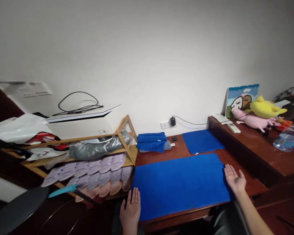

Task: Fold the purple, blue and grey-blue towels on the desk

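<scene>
Flanking a blue cloth (pixel 181 186) are upturned hands (pixel 130 210) (pixel 235 180).

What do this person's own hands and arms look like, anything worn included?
Each grip is a bare hand: the left hand and right hand show no glove or ring. The right forearm has no visible sleeve, watch or cable. The left wrist is bare too; the arm above it is out of frame.

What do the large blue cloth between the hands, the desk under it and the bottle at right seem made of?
Large blue cloth: soft fabric, perhaps microfibre or cotton; it lies flat with a matte, shine-free surface.
Desk: probably wood or veneer, lightly polished; reddish-brown, smooth, with a faint sheen.
Bottle: likely clear plastic, glossy; see-through, with bright highlights.
</scene>
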Action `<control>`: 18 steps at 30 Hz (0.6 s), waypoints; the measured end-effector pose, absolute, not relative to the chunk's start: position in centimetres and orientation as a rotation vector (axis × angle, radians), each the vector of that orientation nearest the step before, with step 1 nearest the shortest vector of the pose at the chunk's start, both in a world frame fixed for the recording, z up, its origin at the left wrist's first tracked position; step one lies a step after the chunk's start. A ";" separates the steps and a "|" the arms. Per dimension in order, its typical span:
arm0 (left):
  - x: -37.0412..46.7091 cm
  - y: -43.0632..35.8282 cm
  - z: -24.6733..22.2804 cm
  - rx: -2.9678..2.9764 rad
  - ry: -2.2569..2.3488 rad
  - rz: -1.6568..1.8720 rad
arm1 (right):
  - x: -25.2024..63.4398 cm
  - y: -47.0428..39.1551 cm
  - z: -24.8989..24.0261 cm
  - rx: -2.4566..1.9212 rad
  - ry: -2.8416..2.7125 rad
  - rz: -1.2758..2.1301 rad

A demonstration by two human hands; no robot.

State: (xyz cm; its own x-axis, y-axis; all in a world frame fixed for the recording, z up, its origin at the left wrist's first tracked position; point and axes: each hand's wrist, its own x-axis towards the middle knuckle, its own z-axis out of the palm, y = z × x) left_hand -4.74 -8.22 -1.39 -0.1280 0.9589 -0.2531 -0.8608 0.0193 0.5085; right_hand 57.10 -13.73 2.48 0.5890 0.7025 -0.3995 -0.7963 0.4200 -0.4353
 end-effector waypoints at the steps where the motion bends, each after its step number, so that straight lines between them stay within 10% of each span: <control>1: -4.4 -8.6 -1.1 0.101 0.534 1.564 | 55.4 -13.7 3.0 -0.611 0.149 0.986; 10: 0.4 -9.4 -1.4 0.040 0.530 1.271 | 33.4 -13.9 2.2 -0.478 0.084 1.682; 18: -8.5 -11.5 -1.8 -0.033 0.705 1.330 | 47.6 -17.9 1.5 -0.705 0.091 1.164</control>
State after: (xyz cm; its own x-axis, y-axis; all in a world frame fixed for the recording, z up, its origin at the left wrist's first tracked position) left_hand -8.48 -11.54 -1.83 0.0658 0.8719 -0.4853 -0.8912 0.2701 0.3644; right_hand 47.59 -17.93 1.53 0.4175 0.8078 -0.4161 -0.8628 0.2088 -0.4605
